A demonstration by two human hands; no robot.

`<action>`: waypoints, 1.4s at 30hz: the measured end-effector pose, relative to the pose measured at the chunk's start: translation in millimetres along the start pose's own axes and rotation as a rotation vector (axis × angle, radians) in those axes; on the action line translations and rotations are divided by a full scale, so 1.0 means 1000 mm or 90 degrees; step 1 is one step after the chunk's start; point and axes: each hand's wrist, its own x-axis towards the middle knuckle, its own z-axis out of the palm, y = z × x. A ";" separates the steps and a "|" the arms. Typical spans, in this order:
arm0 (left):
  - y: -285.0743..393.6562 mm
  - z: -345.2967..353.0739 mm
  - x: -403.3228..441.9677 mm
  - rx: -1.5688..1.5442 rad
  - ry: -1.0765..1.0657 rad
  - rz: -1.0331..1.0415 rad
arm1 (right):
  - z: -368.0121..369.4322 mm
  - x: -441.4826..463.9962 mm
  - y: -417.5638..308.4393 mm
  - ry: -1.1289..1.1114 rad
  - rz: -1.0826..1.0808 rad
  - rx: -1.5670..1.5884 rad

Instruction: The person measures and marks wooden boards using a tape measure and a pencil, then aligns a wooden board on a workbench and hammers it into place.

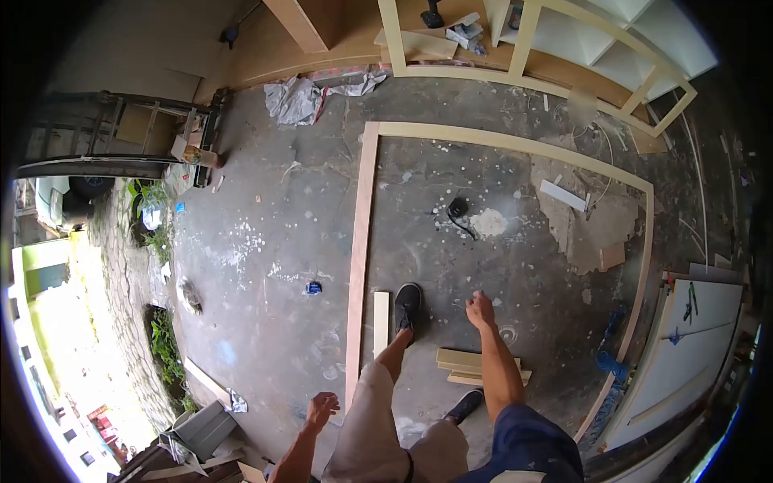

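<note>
My right hand (pixel 480 309) hangs over the concrete floor with its fingers loosely curled and apart, and nothing shows in it. Below it lies a small stack of short wooden boards (pixel 471 360). To the lower left, my left hand (pixel 324 407) is held out empty beside my leg, fingers bent and apart. A large rectangular wooden frame (pixel 364 241) lies flat on the floor around my feet, with part of its near side hidden. My forward foot, in a black shoe (pixel 409 304), stands inside the frame. A short wooden board (pixel 381 324) lies between that shoe and the frame's left side.
A measuring tape-like black object (pixel 457 208) lies inside the frame. A blue item (pixel 312 287) sits outside it. Another wooden frame (pixel 523 79) and a white cabinet (pixel 620 32) stand at the back. White panels (pixel 676 362) lie at right; a ladder-like metal rack (pixel 105 165) is at left.
</note>
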 end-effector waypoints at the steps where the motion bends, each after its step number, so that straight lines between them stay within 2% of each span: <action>1: 0.015 -0.012 0.006 -0.072 0.002 0.014 | 0.005 0.040 -0.017 -0.037 0.000 -0.038; 3: 0.010 -0.035 0.028 -0.095 0.029 -0.024 | 0.014 0.119 -0.050 -0.013 -0.016 -0.079; 5: -0.002 -0.060 0.029 -0.089 0.113 -0.110 | 0.026 0.188 -0.079 0.081 -0.088 -0.095; 7: -0.028 -0.077 0.021 -0.040 0.120 -0.181 | 0.022 0.234 -0.112 0.053 -0.036 -0.087; 8: -0.034 -0.079 0.017 -0.004 0.105 -0.219 | 0.031 0.256 -0.114 0.093 -0.043 -0.132; 11: -0.088 -0.087 0.001 0.091 0.041 -0.256 | 0.063 0.286 -0.104 0.140 -0.044 -0.254; 13: -0.086 -0.079 -0.004 0.137 0.024 -0.279 | 0.065 0.290 -0.100 0.164 -0.081 -0.358; 15: -0.090 -0.073 -0.008 -0.020 0.015 -0.300 | 0.068 0.291 -0.084 0.158 -0.089 -0.201; 16: -0.089 -0.072 -0.008 -0.027 0.014 -0.304 | 0.070 0.286 -0.080 0.154 -0.093 -0.207; 19: -0.066 -0.063 0.001 0.001 0.033 -0.343 | 0.068 0.236 -0.071 0.190 -0.136 -0.121; 20: -0.083 -0.064 0.001 -0.042 0.039 -0.288 | 0.066 0.211 -0.070 0.205 -0.159 -0.112; 23: -0.016 -0.049 0.000 0.029 0.006 -0.220 | 0.056 0.133 -0.065 0.168 -0.110 -0.002; 24: -0.029 -0.051 0.003 0.000 0.002 -0.229 | 0.052 0.106 -0.057 0.150 -0.108 0.016; 28: -0.028 -0.061 0.023 0.006 -0.046 -0.196 | 0.030 0.006 -0.021 0.106 -0.003 0.033; 32: -0.017 -0.078 0.054 0.025 -0.071 -0.131 | 0.026 -0.089 0.033 0.172 0.099 0.048; 34: -0.006 -0.086 0.060 0.032 -0.080 -0.104 | 0.016 -0.140 0.041 0.132 0.252 0.043; 36: -0.006 -0.095 0.071 0.056 -0.075 -0.087 | 0.011 -0.192 0.044 0.120 0.302 0.058; 42: -0.019 -0.116 0.073 0.131 -0.117 0.020 | 0.064 -0.380 0.047 0.205 0.413 0.181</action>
